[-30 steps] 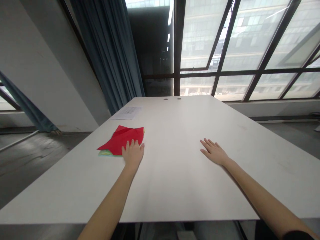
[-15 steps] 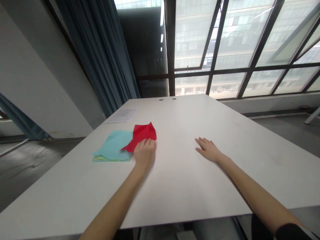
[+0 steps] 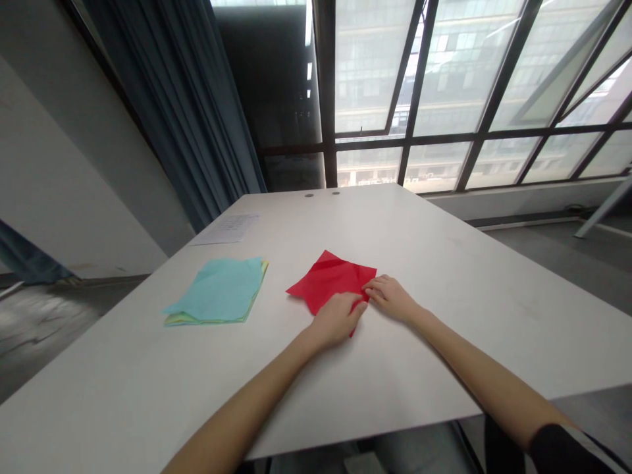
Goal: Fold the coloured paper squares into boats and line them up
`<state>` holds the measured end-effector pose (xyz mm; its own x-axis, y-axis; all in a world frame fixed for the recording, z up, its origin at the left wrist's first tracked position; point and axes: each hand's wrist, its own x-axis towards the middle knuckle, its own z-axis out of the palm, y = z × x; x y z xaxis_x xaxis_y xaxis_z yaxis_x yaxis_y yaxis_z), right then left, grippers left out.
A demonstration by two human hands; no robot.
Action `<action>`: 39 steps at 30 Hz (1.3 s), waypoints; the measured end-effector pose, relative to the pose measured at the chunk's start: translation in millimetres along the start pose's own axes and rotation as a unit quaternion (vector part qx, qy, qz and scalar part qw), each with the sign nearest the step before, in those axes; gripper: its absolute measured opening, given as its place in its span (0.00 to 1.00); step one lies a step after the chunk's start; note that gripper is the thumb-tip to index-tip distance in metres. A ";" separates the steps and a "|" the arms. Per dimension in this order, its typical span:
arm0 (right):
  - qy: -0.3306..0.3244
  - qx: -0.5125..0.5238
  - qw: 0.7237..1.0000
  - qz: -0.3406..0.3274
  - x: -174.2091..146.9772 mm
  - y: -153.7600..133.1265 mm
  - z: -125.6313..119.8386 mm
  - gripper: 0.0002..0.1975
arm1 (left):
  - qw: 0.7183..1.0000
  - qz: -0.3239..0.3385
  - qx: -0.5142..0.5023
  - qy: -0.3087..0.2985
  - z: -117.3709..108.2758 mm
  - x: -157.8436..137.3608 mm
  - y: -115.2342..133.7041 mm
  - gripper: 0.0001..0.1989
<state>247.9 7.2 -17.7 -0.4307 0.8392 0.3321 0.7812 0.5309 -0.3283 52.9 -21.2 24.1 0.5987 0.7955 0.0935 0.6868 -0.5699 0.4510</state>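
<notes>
A creased red cloth (image 3: 332, 273) lies partly spread on the white table in front of me. My left hand (image 3: 340, 317) is closed on its near edge, fingers curled and covering part of it. At the cloth's right corner, my right hand (image 3: 390, 296) has its fingertips pinched on the edge. To the left rests a stack of light blue cloths (image 3: 217, 289), with yellow-green layers showing beneath the top one. Neither hand touches that stack.
A printed sheet of paper (image 3: 226, 229) lies at the table's far left edge. Two round holes (image 3: 322, 194) are in the far end of the white table (image 3: 419, 243). Beyond stand a blue curtain (image 3: 197, 112) and framed windows (image 3: 375, 79).
My left hand has carried the red cloth off the stack, rightward to the table's middle. My right hand has come left from the bare tabletop onto the cloth's corner.
</notes>
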 end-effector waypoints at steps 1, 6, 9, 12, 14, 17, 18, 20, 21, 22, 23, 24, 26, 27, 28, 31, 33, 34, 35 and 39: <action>-0.011 -0.009 1.000 0.003 0.2 -0.8 0.8 0.15 | 1.000 0.009 0.002 0.017 -7.5 -0.1 -12.8 0.21; -0.017 -0.040 0.998 0.034 2.4 -0.6 3.3 0.16 | 0.990 -0.020 0.131 0.042 -31.0 -3.3 -81.0 0.17; -0.016 -0.052 0.998 0.044 7.7 7.4 3.6 0.16 | 0.991 -0.041 0.130 -0.013 -26.1 -8.1 -99.8 0.26; -0.035 -0.063 0.996 0.046 17.2 20.1 2.6 0.13 | 0.988 -0.081 0.124 -0.051 -16.3 -11.8 -99.2 0.31; -0.052 -0.068 0.995 0.047 23.2 28.2 2.2 0.12 | 0.986 -0.087 0.136 -0.036 -12.5 -13.2 -95.2 0.31; -0.047 -0.061 0.996 0.054 26.1 37.1 3.6 0.12 | 0.985 -0.088 0.151 0.012 -12.4 -14.3 -93.6 0.26; -0.037 -0.056 0.996 0.052 25.0 39.2 4.5 0.12 | 0.984 -0.087 0.154 0.032 -13.1 -14.4 -94.9 0.23; -0.018 -0.054 0.997 0.044 20.6 42.2 6.5 0.13 | 0.981 -0.089 0.160 0.066 -14.3 -14.1 -99.4 0.20; -0.011 -0.059 0.997 0.047 17.9 43.5 7.4 0.14 | 0.979 -0.095 0.163 0.080 -14.5 -13.6 -102.2 0.19; -0.004 -0.066 0.996 0.054 15.3 44.8 8.2 0.16 | 0.976 -0.108 0.164 0.090 -14.3 -12.8 -105.0 0.18; 0.003 -0.076 0.995 0.069 13.1 46.1 8.8 0.18 | 0.973 -0.126 0.165 0.100 -13.6 -11.9 -107.7 0.18; 0.011 -0.087 0.992 0.087 11.5 47.5 9.3 0.20 | 0.969 -0.146 0.166 0.110 -12.6 -10.8 -110.1 0.20; 0.018 -0.105 0.987 0.120 10.0 50.8 10.2 0.25 | 0.962 -0.181 0.169 0.112 -10.0 -8.5 -113.8 0.25; 0.015 -0.111 0.985 0.131 10.1 52.5 10.6 0.26 | 0.961 -0.190 0.171 0.104 -8.7 -7.6 -115.2 0.27; 0.012 -0.113 0.984 0.138 10.5 54.0 10.8 0.26 | 0.962 -0.193 0.172 0.091 -7.7 -6.8 -116.2 0.27; 0.005 -0.096 0.986 0.135 12.4 56.0 10.8 0.23 | 0.968 -0.180 0.159 0.072 -7.1 -5.4 -117.8 0.24; 0.012 -0.072 0.989 0.127 13.5 54.4 10.1 0.20 | 0.972 -0.175 0.133 0.087 -8.5 -5.1 -118.1 0.20; 0.018 -0.057 0.990 0.124 13.8 52.8 9.7 0.19 | 0.973 -0.175 0.117 0.098 -9.5 -5.1 -118.2 0.19; 0.026 -0.040 0.991 0.123 14.2 50.8 9.4 0.17 | 0.974 -0.173 0.101 0.107 -10.6 -5.0 -118.1 0.18; 0.057 0.055 0.988 0.132 15.4 42.4 9.3 0.10 | 0.975 -0.161 0.048 0.146 -12.4 -4.5 -117.5 0.14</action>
<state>270.3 43.8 -34.8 -0.1598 0.9348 0.3173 0.8029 0.3101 -0.5091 -35.6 44.8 -18.3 0.2129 0.9530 0.2156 0.8634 -0.2868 0.4150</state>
